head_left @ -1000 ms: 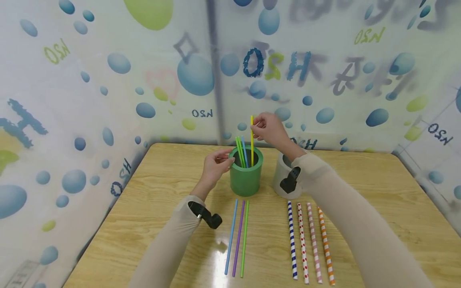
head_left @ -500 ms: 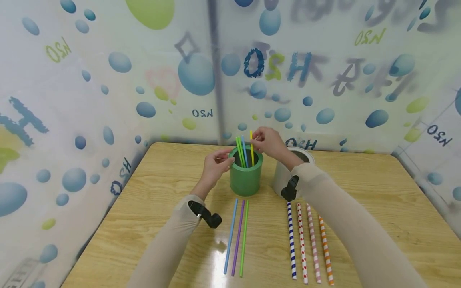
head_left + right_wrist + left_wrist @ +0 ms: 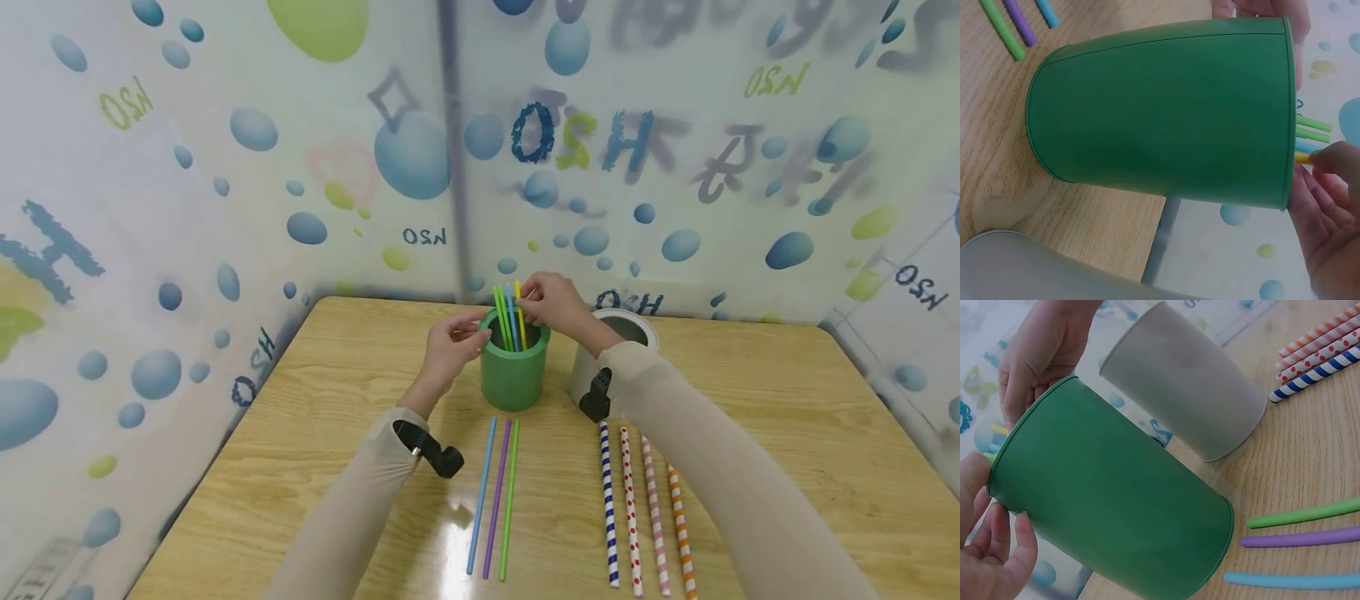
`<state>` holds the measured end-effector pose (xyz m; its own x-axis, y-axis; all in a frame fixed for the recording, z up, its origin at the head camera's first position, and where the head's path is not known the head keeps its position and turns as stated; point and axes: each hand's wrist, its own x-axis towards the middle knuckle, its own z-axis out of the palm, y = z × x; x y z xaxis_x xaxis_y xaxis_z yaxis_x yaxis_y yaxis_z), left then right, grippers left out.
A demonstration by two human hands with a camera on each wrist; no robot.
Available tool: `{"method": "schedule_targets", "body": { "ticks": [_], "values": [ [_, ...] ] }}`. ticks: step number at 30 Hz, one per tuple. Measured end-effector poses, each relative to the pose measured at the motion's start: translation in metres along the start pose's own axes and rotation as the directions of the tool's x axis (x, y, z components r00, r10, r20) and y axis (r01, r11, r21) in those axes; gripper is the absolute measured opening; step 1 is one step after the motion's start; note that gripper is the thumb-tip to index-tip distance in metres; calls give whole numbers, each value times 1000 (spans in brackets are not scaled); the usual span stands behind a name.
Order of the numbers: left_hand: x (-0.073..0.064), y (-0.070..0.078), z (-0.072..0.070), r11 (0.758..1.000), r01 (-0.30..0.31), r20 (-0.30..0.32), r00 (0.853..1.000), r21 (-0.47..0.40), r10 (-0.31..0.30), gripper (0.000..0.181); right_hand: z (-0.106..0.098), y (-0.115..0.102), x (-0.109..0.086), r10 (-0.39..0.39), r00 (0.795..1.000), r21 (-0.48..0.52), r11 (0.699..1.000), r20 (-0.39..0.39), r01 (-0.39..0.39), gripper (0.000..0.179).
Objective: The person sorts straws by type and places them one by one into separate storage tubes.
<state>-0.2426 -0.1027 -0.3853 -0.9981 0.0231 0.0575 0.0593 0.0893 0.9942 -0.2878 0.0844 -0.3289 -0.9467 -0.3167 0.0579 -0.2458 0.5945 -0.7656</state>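
As we take the head view first, we find the left hand [image 3: 450,346] gripping the left rim of the green cup [image 3: 513,382], thumb in front; we judge this a steadying hold. The right hand [image 3: 553,302] pinches the yellow straw [image 3: 522,323] near its top, and its lower part stands inside the cup, below those fingertips. Just left of them, the green straws [image 3: 500,315] and the blue straw [image 3: 512,315] lean in the same cup. The grey cup [image 3: 588,362] stands below the right fingers, partly covered by the right forearm [image 3: 690,433]. Nearer the person than all fingers, plain straws [image 3: 497,500] and patterned straws [image 3: 630,508] lie spaced on the table [image 3: 337,375], presumably for easy reach.

From the left wrist, we note what the head view conceals: left fingertips at the outer wall, just under the rim. The right-hand pinch is hidden here.

From the right wrist, we record the right thumb bearing on the yellow straw just past the rim, and a seam [image 3: 1166,41] that neither other view shows.
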Motion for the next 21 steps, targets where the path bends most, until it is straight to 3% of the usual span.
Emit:
{"method": "schedule_targets", "body": {
  "ticks": [9,21],
  "values": [
    [0,-1,0,1000,-10,-10,1000,-1,10,31,5,-7,3,54,999,-64,996,4,-54,16],
    [0,-1,1,1000,-15,-11,1000,-5,15,31,2,-12,1,95,995,-45,995,22,-94,17]
  ]
}}
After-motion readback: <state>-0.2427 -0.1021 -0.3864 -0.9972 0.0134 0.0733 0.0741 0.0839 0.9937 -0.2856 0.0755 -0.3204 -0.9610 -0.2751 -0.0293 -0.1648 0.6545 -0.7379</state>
